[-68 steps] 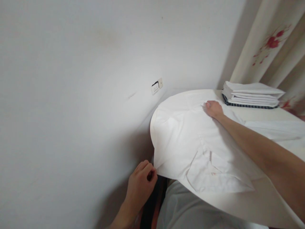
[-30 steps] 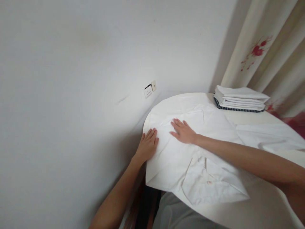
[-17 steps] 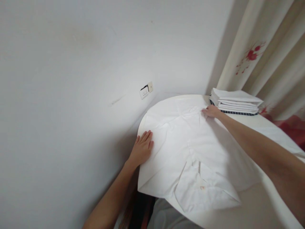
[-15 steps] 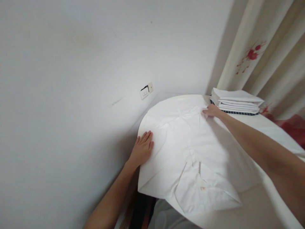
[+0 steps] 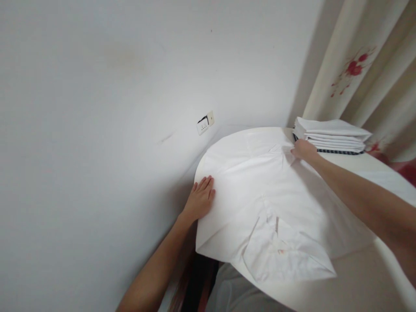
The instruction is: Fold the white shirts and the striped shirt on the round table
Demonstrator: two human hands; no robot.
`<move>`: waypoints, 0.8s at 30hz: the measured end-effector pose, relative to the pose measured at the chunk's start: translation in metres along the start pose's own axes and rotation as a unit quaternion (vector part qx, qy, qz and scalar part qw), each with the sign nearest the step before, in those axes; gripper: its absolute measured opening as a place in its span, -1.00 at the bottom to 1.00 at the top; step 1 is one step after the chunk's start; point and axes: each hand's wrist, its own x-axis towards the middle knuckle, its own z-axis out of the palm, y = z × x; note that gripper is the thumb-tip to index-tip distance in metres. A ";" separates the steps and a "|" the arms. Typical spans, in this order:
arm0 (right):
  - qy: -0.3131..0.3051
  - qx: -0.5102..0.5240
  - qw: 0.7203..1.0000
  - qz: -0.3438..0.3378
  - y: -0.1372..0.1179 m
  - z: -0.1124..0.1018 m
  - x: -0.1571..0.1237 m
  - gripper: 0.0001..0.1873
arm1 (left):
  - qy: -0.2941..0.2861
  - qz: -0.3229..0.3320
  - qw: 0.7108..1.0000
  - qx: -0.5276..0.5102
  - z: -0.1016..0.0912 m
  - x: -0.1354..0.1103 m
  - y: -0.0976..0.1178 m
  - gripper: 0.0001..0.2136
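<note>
A large white cloth (image 5: 247, 186) lies spread over the rounded end of the table, with creases running toward its far right part. On its near side is a crumpled, folded flap (image 5: 292, 255) with a small brownish stain. My left hand (image 5: 200, 199) rests flat on the cloth's left edge, fingers stretched out. At the far right, my right hand (image 5: 304, 151) has its fingers closed on the cloth, drawing a fold up a little; its fingertips are partly hidden. That hand is just in front of a stack of folded white cloths (image 5: 334, 132).
The white table (image 5: 367, 277) stands close to a white wall (image 5: 113, 108) with a socket (image 5: 203, 126). Under the folded stack is a dark checked edge (image 5: 341, 152). A cream curtain (image 5: 328, 73) with red flowers hangs behind, at the right.
My right hand has moved slightly right with the cloth, and the creases near it are tauter. My left hand stays flat in place. The whole view has shifted a little.
</note>
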 end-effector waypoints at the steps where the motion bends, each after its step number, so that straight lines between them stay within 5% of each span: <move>1: 0.008 -0.023 1.000 0.005 -0.004 -0.001 -0.005 -0.60 | 0.000 -0.003 1.000 0.000 -0.002 -0.001 0.002 -0.49; 5: 0.074 -0.059 0.991 -0.098 -0.032 -0.005 -0.022 -0.63 | 0.007 0.044 0.999 -0.004 -0.017 -0.010 0.017 -0.50; 8: 0.053 0.003 0.976 -0.210 -0.068 0.002 -0.046 -0.61 | -0.034 0.140 0.989 -0.035 -0.026 -0.020 0.029 -0.48; 14: -0.003 0.108 0.900 -0.421 -0.146 0.034 -0.154 -0.42 | -0.037 0.176 0.983 -0.039 -0.024 -0.028 0.028 -0.49; 17: -0.051 0.103 0.880 -0.461 -0.164 0.038 -0.190 -0.32 | -0.016 0.184 0.983 -0.024 -0.019 -0.028 0.024 -0.48; 20: -0.085 0.083 0.888 -0.445 -0.160 0.037 -0.177 -0.25 | 0.011 0.188 0.982 -0.014 -0.014 -0.027 0.023 -0.49; 24: -0.092 0.041 0.928 -0.360 -0.114 0.038 -0.111 -0.26 | 0.034 0.198 0.980 -0.010 -0.010 -0.025 0.021 -0.50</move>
